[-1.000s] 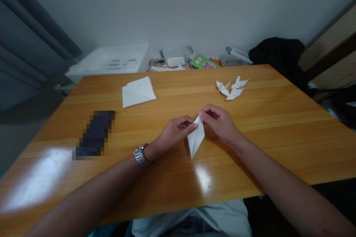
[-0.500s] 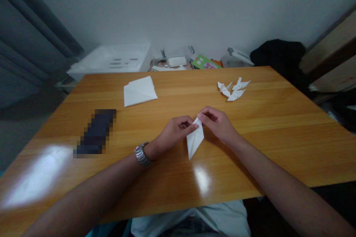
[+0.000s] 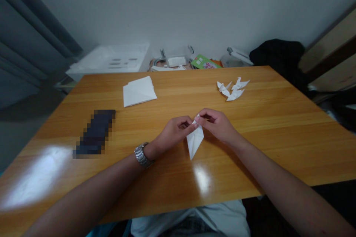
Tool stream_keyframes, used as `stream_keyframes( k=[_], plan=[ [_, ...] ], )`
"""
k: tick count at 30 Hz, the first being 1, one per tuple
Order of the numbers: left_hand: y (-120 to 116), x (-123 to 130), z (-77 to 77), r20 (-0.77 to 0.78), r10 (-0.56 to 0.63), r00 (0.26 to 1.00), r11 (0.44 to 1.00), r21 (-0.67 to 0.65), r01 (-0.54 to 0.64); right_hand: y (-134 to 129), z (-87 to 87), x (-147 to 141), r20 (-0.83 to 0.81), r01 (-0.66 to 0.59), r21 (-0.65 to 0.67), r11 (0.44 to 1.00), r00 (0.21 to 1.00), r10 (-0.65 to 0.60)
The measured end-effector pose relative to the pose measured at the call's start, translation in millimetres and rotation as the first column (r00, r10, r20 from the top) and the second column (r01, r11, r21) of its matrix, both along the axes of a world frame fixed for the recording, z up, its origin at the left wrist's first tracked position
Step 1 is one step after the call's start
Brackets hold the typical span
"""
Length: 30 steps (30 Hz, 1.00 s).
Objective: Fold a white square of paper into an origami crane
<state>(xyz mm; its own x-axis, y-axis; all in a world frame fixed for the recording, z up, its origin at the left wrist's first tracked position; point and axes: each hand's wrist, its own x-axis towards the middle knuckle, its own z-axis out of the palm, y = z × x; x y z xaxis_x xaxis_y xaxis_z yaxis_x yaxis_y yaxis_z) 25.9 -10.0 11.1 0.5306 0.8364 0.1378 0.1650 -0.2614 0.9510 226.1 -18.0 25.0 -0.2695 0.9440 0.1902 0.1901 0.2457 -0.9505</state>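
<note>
A folded white paper (image 3: 195, 141), shaped like a narrow kite with its long point downward, is held over the middle of the table. My left hand (image 3: 177, 131) pinches its upper part from the left, thumb across the front. From the right, my right hand (image 3: 215, 123) grips it close to the top tip, and the two thumbs nearly meet there. Farther back on the right lie several small folded white paper figures (image 3: 236, 94). A stack of white paper sheets (image 3: 139, 92) rests at the back left.
A blurred dark flat object (image 3: 96, 132) lies on the left of the wooden table (image 3: 172, 185). Behind the far edge are a white tray (image 3: 111, 59), a green booklet (image 3: 204, 62) and a black cloth-like item (image 3: 278, 53).
My right thumb and fingers have shifted slightly down and left on the paper's upper end, closer to my left thumb. My left hand has hardly moved.
</note>
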Motion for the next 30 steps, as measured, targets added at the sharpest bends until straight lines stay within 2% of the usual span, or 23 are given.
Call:
stream_keyframes(
  k=[14,17,22,25,30],
  plan=[
    [-2.6,-0.2,5.9,-0.083,0.051,0.995,0.989,0.141,-0.039,0.5,-0.9,-1.3,-0.01,0.028,-0.023,0.999,1.0,-0.028],
    [-3.1,0.3,6.0,-0.068,0.054,0.996,0.991,0.123,-0.046,0.8,-1.8,-1.9,0.012,0.02,-0.002,1.0,1.0,-0.02],
    [-1.6,2.1,3.8,0.014,0.127,0.992,0.991,0.044,-0.128,2.3,-4.2,-1.0,0.021,0.038,0.003,0.999,0.999,-0.039],
    [-0.3,2.1,2.8,0.03,0.163,0.986,0.985,0.055,-0.164,2.5,-5.2,-0.8,0.023,0.025,-0.003,1.0,0.999,-0.025],
    [-0.1,0.7,7.0,-0.017,0.155,0.988,0.981,0.124,-0.152,1.7,-3.7,-0.4,0.047,0.009,0.038,0.999,0.999,-0.011]
  ],
)
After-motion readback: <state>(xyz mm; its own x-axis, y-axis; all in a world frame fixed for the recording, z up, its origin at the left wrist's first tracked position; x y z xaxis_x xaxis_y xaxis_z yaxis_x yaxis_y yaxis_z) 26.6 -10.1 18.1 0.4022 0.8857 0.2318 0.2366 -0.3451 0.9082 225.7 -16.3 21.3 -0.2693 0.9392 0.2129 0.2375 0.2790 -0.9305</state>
